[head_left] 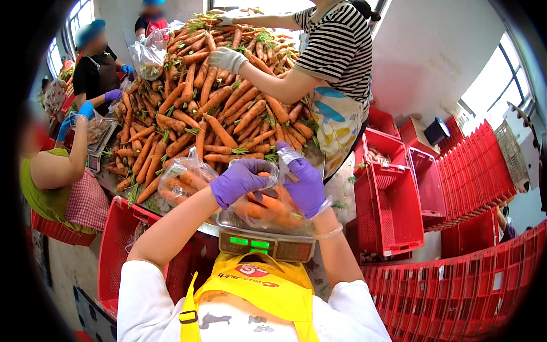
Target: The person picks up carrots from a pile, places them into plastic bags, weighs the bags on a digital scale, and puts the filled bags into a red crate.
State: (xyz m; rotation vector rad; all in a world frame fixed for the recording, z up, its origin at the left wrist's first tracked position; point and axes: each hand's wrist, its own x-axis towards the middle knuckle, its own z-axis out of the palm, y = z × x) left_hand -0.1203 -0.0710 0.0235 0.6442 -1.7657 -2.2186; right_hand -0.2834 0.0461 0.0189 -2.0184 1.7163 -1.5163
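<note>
A clear plastic bag of carrots (263,208) rests on a steel digital scale (265,245) with green displays. My left hand (239,182), in a purple glove, pinches the top of this bag from the left. My right hand (299,182), also purple-gloved with some clear wrapping near the fingertips, grips the bag's top from the right. Another bag of carrots (188,179) lies just left of my hands. Beyond them rises a large heap of loose carrots (213,108).
A co-worker in stripes (336,68) reaches gloved hands over the heap; other workers (68,182) stand along the left. Red crates surround me: one at lower left (119,245), open ones (387,199) and tall stacks (444,285) on the right. A window is at upper right.
</note>
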